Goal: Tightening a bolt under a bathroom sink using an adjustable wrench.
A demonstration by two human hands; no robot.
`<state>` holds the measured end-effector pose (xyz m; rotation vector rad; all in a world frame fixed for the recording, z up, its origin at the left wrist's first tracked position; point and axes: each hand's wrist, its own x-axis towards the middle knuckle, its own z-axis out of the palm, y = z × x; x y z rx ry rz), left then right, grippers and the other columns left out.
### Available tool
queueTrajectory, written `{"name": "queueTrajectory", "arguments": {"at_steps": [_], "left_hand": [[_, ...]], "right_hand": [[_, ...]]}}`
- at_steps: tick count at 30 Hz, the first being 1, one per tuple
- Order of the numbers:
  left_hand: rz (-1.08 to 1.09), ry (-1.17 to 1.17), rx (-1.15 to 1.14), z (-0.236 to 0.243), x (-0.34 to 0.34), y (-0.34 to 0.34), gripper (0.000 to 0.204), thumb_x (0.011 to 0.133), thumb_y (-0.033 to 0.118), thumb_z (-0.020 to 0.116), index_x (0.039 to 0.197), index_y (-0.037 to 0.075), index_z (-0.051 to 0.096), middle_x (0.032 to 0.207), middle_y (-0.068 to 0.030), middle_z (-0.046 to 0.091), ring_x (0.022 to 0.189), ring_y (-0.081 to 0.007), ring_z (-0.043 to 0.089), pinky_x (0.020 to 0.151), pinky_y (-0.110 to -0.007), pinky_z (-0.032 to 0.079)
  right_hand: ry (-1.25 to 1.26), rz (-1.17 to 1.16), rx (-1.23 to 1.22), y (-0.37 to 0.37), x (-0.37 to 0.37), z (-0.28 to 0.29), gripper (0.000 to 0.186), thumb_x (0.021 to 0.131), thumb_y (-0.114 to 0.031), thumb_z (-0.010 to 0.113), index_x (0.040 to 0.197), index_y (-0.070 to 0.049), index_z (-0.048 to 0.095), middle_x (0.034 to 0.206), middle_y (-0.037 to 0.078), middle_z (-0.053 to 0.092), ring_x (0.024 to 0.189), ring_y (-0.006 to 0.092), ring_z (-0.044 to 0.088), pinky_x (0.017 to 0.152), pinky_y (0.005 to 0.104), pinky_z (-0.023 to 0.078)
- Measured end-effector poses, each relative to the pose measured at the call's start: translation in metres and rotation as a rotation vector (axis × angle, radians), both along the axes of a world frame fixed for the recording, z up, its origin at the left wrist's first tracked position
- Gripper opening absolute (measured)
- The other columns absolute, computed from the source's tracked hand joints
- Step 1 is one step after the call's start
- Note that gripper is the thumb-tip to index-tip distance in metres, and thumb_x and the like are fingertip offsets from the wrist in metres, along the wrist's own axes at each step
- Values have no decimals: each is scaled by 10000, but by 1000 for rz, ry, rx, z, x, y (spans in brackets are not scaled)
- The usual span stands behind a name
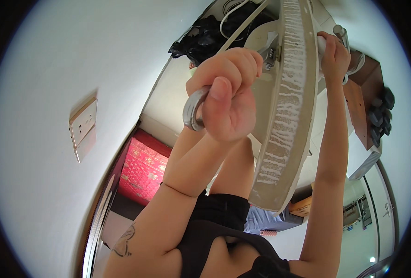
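My left hand (228, 92) is closed around an adjustable wrench, its thumb pressed along the handle. The wrench's rounded grey handle end (195, 109) sticks out below the fist. Beyond the knuckles, its jaw (270, 53) sits close to the pale underside of a basin-like piece (296, 92); whether it grips a nut there is not clear. White streaks of dried sealant run along that piece's broad edge. On the far right side, my right hand (336, 55) has its fingers wrapped round a white rounded fitting (322, 45), near a metal tap (340, 33). The fingers partly hide the fitting.
Black plastic bags (200, 39) and a white hose (224, 23) lie at the far left. A switch plate (83, 121) is on the left wall. Red patterned cloth (143, 167) shows lower left. Dark dumbbells (380, 116) stand right, beside a brown wooden panel (356, 102).
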<state>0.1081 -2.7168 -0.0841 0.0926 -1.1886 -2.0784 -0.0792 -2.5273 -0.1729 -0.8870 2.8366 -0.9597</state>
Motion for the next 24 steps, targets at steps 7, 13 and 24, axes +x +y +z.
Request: {"name": "queueTrajectory", "arguments": {"at_steps": [7, 13, 24], "left_hand": [[119, -73, -15, 12, 3, 26, 329, 929, 299, 413, 687, 91, 333, 597, -37, 359, 541, -184, 317, 638, -377, 343], [57, -22, -244, 12, 5, 41, 292, 771, 179, 567, 571, 53, 396, 597, -75, 434, 529, -231, 428, 550, -389, 407], [53, -84, -192, 15, 3, 50, 299, 883, 230, 515, 676, 65, 376, 635, -50, 404, 580, -203, 393, 664, -388, 424]], "right_hand": [[0, -24, -16, -4, 4, 3, 358, 942, -247, 396, 900, -58, 698, 800, 121, 667, 722, 281, 629, 678, 323, 475], [5, -22, -9, -5, 4, 3, 361, 936, -244, 394, 876, -66, 702, 766, 124, 654, 694, 301, 618, 643, 338, 467], [27, -30, -33, -4, 3, -2, 359, 945, -281, 404, 885, -89, 702, 693, 131, 610, 644, 314, 595, 598, 354, 451]]}}
